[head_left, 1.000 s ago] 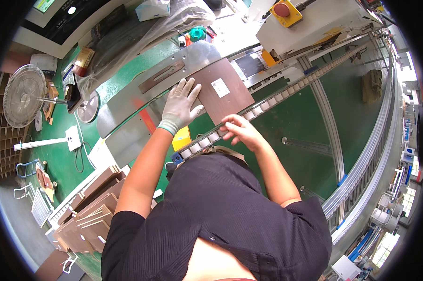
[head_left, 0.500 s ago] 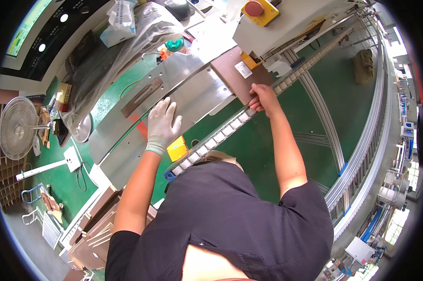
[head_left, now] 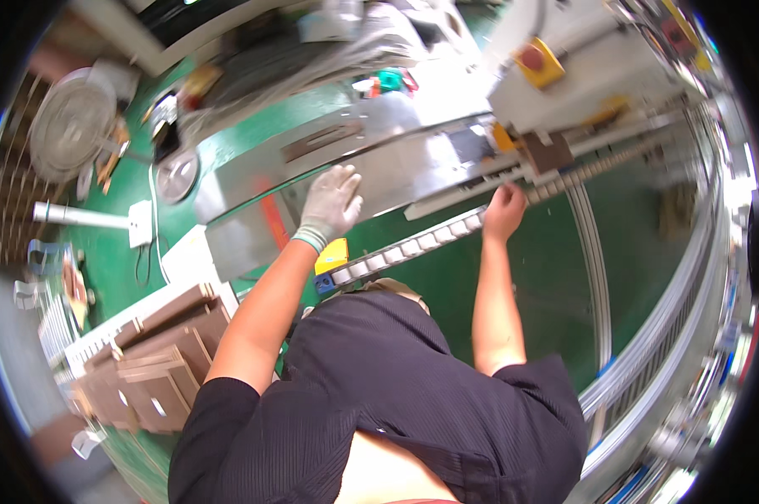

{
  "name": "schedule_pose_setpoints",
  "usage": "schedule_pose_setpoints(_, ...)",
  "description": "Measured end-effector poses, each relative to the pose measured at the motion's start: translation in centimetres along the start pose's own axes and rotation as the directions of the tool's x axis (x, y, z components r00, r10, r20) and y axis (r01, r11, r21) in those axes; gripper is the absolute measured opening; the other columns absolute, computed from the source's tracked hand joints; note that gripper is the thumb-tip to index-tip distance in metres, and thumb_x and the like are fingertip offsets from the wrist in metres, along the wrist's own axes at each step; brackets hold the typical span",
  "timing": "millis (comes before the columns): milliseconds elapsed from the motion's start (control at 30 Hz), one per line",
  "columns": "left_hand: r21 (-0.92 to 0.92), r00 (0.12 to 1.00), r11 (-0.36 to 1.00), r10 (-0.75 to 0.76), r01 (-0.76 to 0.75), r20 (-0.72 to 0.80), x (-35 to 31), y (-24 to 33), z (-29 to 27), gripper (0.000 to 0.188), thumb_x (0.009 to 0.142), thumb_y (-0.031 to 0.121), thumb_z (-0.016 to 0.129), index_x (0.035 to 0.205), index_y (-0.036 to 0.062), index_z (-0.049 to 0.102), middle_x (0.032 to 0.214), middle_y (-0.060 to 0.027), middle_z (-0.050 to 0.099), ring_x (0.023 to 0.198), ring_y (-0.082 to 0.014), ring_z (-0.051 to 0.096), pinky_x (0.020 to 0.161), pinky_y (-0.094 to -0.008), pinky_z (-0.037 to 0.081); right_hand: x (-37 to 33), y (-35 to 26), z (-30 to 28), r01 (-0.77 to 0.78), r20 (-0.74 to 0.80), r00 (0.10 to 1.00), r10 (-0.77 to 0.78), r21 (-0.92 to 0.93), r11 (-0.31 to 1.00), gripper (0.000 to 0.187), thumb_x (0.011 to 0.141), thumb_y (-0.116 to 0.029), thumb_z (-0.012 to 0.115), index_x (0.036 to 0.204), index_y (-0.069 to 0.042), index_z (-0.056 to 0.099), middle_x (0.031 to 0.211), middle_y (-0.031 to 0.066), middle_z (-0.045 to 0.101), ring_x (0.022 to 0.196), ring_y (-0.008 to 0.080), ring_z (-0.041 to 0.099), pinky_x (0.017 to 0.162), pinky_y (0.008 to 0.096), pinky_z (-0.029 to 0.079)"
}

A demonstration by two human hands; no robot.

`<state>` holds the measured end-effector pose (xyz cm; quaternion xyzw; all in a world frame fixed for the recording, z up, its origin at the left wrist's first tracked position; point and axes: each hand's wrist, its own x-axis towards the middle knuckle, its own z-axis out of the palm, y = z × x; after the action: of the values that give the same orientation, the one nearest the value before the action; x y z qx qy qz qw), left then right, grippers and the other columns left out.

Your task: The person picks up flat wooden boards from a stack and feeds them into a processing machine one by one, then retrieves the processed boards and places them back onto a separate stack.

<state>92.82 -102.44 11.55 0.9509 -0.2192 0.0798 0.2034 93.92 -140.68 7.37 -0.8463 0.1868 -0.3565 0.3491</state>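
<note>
My left hand (head_left: 331, 202), in a pale glove with a green-edged cuff, is over the near edge of the metal machine table (head_left: 388, 172). Its fingers stretch out and hold nothing. My bare right hand (head_left: 504, 214) is at the roller rail (head_left: 426, 242), fingers curled in, with nothing visible in them; blur softens their outline. Beyond it, a small part of a brown panel (head_left: 548, 154) shows at the machine head (head_left: 581, 92), which hides the rest.
A red stop button on a yellow box (head_left: 540, 60) sits on the machine head. Brown panels (head_left: 157, 378) are stacked at lower left, near a standing fan (head_left: 73, 126). A curved roller conveyor (head_left: 657, 336) runs along the right. A yellow block (head_left: 332, 254) lies below my left hand.
The brown panel has moved right, farther into the machine head, baring metal table where it lay. My right hand has drawn back from its edge and curled. The whole view has turned.
</note>
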Motion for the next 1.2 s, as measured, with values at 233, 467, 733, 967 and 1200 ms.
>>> schedule_pose_setpoints(233,0.139,0.914,0.904,-0.401,0.405,-0.057,-23.6,-4.9,-9.2,0.06,0.094,0.035,0.061,0.143,0.0042,0.045,0.147,-0.0146,0.05,0.142,-0.036,0.041,0.119,-0.0484,0.03,-19.8,-18.5,0.5,0.51,0.753,0.324,-0.572,0.37,0.777,0.016,0.09,-0.026,0.068,0.099,-0.012,0.07,0.097,0.0058,0.073,0.093,0.0276,0.068,0.081,0.0422,0.05)
schedule_pose_setpoints(467,-0.099,-0.43,-0.498,-0.611,0.861,-0.664,-59.9,-5.6,-17.2,0.065,0.084,0.051,0.066,0.127,0.0035,0.054,0.125,-0.0169,0.06,0.12,-0.0364,0.054,0.103,-0.0495,0.042,-28.2,-27.1,1.4,0.705,0.85,-0.24,-0.47,0.485,0.517,0.037,0.094,-0.043,0.061,0.111,-0.011,0.071,0.11,0.0105,0.072,0.101,0.0312,0.068,0.084,0.0449,0.052)
schedule_pose_setpoints(733,-0.886,-0.844,-0.299,-0.51,0.353,-0.165,-79.3,-4.0,-10.4,0.082,0.084,0.055,0.074,0.132,-0.0072,0.053,0.133,-0.0269,0.059,0.123,-0.0378,0.058,0.104,-0.0439,0.046,-32.0,-26.2,4.6,0.5,0.906,-0.255,-0.339,0.424,0.755,0.035,0.096,-0.034,0.063,0.115,-0.006,0.07,0.108,0.0155,0.073,0.099,0.0326,0.07,0.085,0.0414,0.054)
schedule_pose_setpoints(967,-0.939,-0.87,-0.146,-0.442,0.31,-0.218,-78.7,-4.6,-9.8,0.08,0.086,0.043,0.076,0.142,-0.0061,0.046,0.14,-0.0252,0.055,0.13,-0.0346,0.054,0.11,-0.0389,0.041,-41.9,-27.0,3.0,0.503,0.753,-0.611,-0.247,0.609,0.614,0.044,0.092,-0.035,0.067,0.123,-0.004,0.067,0.12,0.0197,0.07,0.107,0.0354,0.068,0.092,0.044,0.053)
schedule_pose_setpoints(1200,-0.988,-0.721,-0.086,-0.692,0.124,-0.03,-81.7,-2.1,-10.8,0.056,0.099,0.035,0.062,0.144,0.0035,0.051,0.133,-0.009,0.062,0.118,-0.0216,0.058,0.099,-0.0369,0.047,-48.1,-30.7,0.1,0.435,0.663,-0.715,-0.223,0.671,0.601,0.045,0.09,-0.035,0.068,0.123,-0.004,0.067,0.116,0.0198,0.071,0.106,0.0357,0.069,0.091,0.0436,0.054)
